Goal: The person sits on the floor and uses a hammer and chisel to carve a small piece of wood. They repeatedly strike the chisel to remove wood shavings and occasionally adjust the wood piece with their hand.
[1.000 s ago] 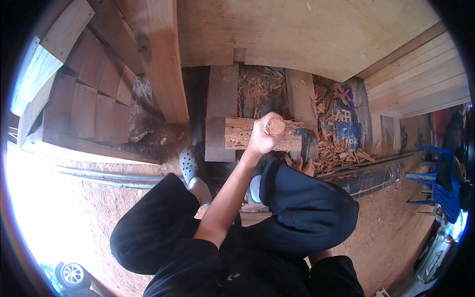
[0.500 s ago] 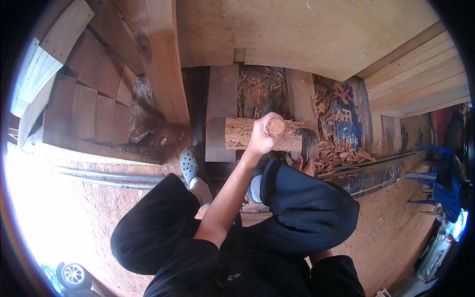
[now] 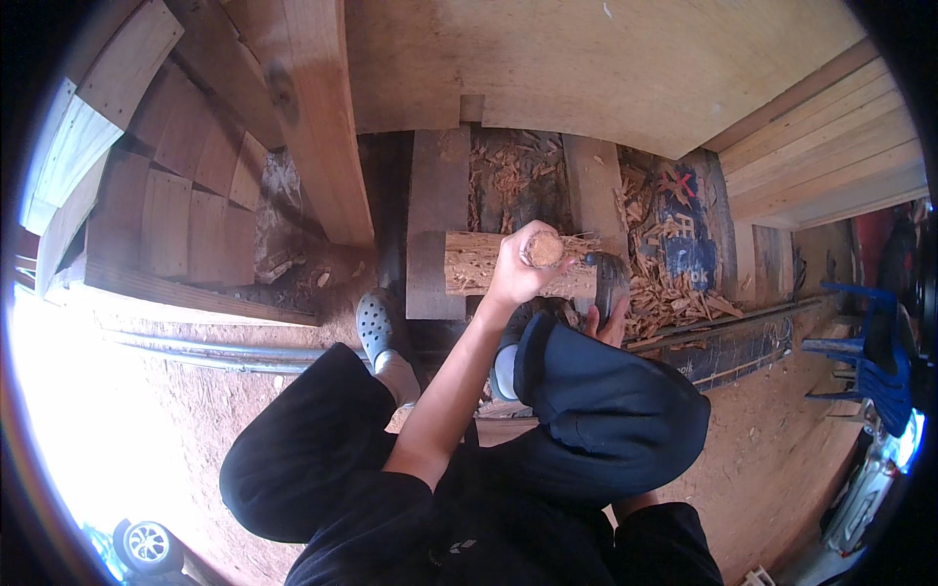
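My left hand [image 3: 518, 272] is closed around a round wooden stick [image 3: 541, 250], which stands upright with its pale cut end facing up. It is over a thick, rough block of wood [image 3: 471, 264] lying crosswise in front of me. At the block's right end is a dark tool [image 3: 612, 281] with a hooked tip, its kind unclear. My right hand [image 3: 612, 324] grips it from below, beside my right knee, which hides the wrist and part of the forearm.
Wood chips [image 3: 664, 298] lie around the block and between two planks [image 3: 438, 195]. A large board [image 3: 586, 68] stands ahead, with a thick post [image 3: 313, 127] to its left. Metal pipes [image 3: 225, 354] run along the left floor. A blue chair [image 3: 870, 361] is far right.
My right hand and the dark tool have turned slightly at the block's right end, and more of the fingers shows. The left hand and the stick have stayed in place.
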Available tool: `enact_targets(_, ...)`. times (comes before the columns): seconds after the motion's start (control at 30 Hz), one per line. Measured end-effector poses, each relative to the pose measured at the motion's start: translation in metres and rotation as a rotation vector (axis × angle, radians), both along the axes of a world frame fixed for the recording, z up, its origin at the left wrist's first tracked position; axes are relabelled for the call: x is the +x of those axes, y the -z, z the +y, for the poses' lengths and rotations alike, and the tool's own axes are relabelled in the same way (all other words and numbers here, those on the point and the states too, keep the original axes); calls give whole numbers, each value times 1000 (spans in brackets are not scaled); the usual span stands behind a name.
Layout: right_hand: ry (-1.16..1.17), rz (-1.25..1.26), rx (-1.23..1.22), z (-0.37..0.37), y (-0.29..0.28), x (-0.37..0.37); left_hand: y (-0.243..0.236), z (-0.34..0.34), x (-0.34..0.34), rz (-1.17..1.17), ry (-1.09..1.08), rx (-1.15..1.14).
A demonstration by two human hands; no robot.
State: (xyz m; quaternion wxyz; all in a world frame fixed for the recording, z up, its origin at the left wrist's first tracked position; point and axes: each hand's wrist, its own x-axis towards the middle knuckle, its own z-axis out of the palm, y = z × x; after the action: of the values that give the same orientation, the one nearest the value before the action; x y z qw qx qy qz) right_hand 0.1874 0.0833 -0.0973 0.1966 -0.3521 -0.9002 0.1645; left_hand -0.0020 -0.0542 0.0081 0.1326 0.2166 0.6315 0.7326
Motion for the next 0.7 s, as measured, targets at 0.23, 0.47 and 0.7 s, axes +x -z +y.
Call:
enact_targets(0.23, 261, -266, -378, -12, -20, -7, 0, 0, 0, -2, 3, -2)
enact_targets(0.47, 287, -360, -418, -9, -18, -7, -1, 0, 1, -17, 10, 26)
enact_targets(0.7, -15, 15, -197, -2, -4, 0, -1, 1, 0, -24, 6, 39)
